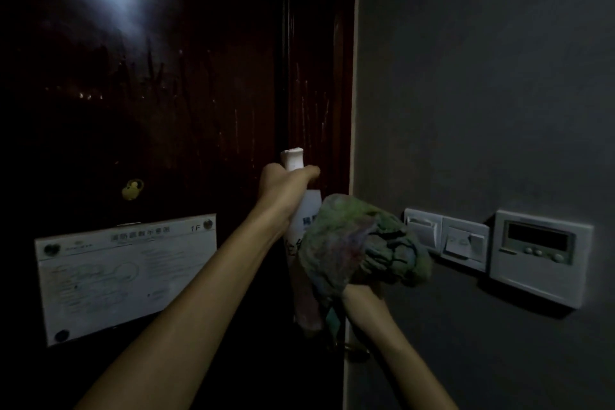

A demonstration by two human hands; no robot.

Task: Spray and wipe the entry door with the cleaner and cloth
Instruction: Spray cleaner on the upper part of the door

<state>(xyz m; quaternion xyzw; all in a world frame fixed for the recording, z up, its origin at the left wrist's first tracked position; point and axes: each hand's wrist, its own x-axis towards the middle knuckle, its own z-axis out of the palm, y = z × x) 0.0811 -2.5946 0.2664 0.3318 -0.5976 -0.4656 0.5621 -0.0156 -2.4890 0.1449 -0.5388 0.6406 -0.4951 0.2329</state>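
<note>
The dark brown entry door [186,103] fills the left half of the view, streaked with wet drip lines and a patch of reflected light near the top. My left hand [283,183] grips the neck of a white spray bottle [304,210], held upright close to the door's right edge with its nozzle at the top. My right hand [361,296] is mostly hidden under a bunched green and multicoloured cloth [362,246] that it holds up beside the bottle.
A white evacuation plan sign [123,273] is fixed to the lower door, with a small yellow fitting [132,189] above it. On the grey wall [482,76] to the right sit light switches [446,236] and a thermostat panel [539,256]. A door handle [352,351] shows dimly below the cloth.
</note>
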